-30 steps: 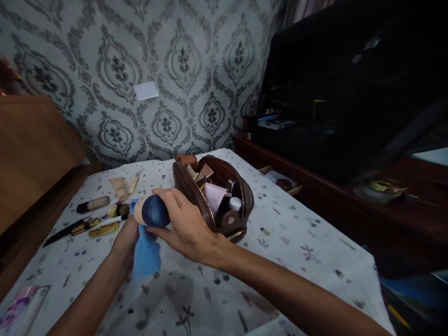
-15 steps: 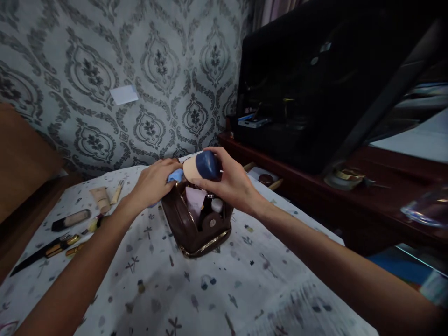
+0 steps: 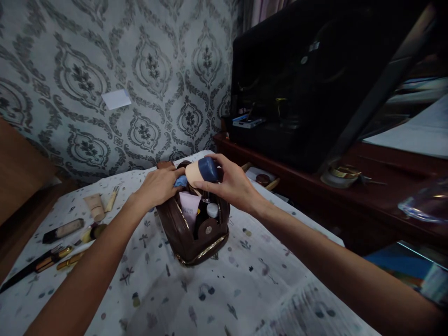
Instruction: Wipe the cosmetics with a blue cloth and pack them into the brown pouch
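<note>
A brown cosmetic bag [image 3: 175, 228] with a gold zipper stands unzipped on the patterned cloth. My right hand [image 3: 234, 184] grips a beige bottle with a dark blue cap [image 3: 202, 171], tilted above the far part of the bag's opening. My left hand [image 3: 159, 186] is closed over the bag's far left edge, its fingertips partly hidden. A crumpled blue material [image 3: 180, 181] shows at those fingertips, close to the bottle. Inside the bag are a pale pink tube [image 3: 189, 208] and a container with a whitish round cap [image 3: 212, 210].
Left of the bag lie a beige tube [image 3: 94, 207], a slim tube [image 3: 111, 199], a dark-capped bottle [image 3: 63, 230] and several other cosmetics. On the right, a television [image 3: 301, 93] stands on a dark red cabinet [image 3: 378, 182], with an open drawer [image 3: 271, 182] below.
The view has shifted slightly. The bottle stays in my right hand over the bag, a little lower relative to it. My left hand remains at the bag's edge.
</note>
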Tool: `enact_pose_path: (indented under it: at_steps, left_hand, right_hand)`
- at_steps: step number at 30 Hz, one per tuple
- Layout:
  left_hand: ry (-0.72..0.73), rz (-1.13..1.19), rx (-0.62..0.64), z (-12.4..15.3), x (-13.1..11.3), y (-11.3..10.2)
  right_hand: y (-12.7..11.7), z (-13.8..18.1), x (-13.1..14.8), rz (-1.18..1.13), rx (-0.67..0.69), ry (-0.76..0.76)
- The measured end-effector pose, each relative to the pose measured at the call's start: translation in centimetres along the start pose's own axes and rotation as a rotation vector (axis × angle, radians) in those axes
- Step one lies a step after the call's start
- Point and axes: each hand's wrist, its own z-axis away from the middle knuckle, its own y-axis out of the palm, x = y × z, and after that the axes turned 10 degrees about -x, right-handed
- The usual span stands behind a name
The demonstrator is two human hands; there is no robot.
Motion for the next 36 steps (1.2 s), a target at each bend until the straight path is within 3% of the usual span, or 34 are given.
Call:
enact_pose_path:
  at_steps: [8, 13, 18, 29, 36]
  left_hand:
    - [-0.104, 0.026, -0.078, 2.1, 1.0, 0.0]
    - [-0.138, 0.081, -0.115, 2.7, 1.2, 0.4]
    - [-0.172, 0.182, -0.161, 3.2, 1.7, 1.1]
    - [-0.211, 0.305, -0.234, 3.9, 2.4, 2.1]
    - [-0.221, 0.379, -0.246, 3.9, 2.4, 2.2]
  right_hand:
    - [-0.1, -1.7, 0.0, 0.139, 0.085, -0.135]
    - [1.4, -3.7, 0.9, 0.311, 0.297, -0.301]
    - [4.1, -5.4, 1.3, 0.457, 0.503, -0.373]
    - [8.8, -7.0, 1.1, 0.529, 0.649, -0.296]
    - [9.1, -7.4, 0.5, 0.530, 0.665, -0.272]
